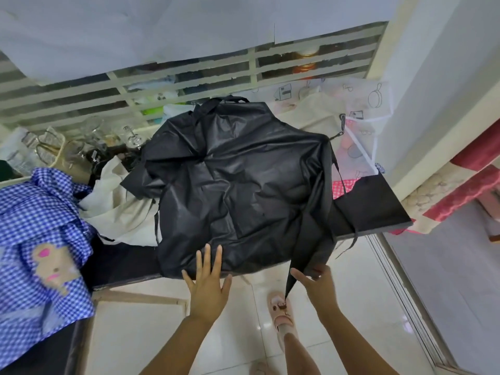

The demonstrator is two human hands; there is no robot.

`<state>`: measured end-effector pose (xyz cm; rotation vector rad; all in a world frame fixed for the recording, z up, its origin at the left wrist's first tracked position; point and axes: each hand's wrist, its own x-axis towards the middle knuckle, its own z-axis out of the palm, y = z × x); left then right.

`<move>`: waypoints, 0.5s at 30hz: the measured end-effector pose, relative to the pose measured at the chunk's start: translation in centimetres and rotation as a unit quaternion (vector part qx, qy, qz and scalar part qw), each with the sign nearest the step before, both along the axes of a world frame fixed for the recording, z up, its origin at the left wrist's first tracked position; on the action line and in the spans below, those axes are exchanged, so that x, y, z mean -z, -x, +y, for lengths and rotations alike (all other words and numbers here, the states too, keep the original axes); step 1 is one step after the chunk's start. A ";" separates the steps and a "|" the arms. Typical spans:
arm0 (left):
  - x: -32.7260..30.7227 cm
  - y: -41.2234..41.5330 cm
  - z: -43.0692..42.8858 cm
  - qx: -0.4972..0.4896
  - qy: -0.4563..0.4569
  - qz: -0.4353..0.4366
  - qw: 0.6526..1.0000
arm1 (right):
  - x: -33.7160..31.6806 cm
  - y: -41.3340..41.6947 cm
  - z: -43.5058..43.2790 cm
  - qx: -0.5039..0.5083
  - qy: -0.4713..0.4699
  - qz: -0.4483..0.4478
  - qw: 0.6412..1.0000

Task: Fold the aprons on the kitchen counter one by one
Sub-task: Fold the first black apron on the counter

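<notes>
A crumpled black apron [243, 180] lies spread over the dark kitchen counter [378, 207], its neck loop at the far side. My left hand [207, 282] lies flat with straight fingers on the apron's near edge. At the near right corner, my right hand [315, 280] pinches the fabric where a black strap [289, 280] hangs down over the counter edge. A blue checked apron [40, 239] with a bear patch is heaped at the left. A cream apron [119, 207] lies partly under the black one.
A pink checked cloth [343, 185] and a white printed apron [359, 125] lie at the right back. Glassware [89, 139] stands at the back left before a slatted window. Below are a white tiled floor and my slippered foot [281, 312].
</notes>
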<state>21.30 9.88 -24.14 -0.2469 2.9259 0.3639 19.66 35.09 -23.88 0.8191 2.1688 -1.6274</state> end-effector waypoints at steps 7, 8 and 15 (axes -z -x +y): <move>-0.4 0.1 0.6 -0.036 -0.033 -0.005 0.999 | -0.5 1.4 -0.5 -0.035 0.028 -0.020 0.999; -0.4 0.2 0.7 -0.040 -0.043 -0.002 0.998 | -1.2 1.3 -0.1 -0.030 0.062 -0.024 0.997; -2.8 -5.2 5.2 -0.104 -0.352 0.111 0.923 | -9.5 1.1 3.5 -0.118 0.263 -0.039 0.957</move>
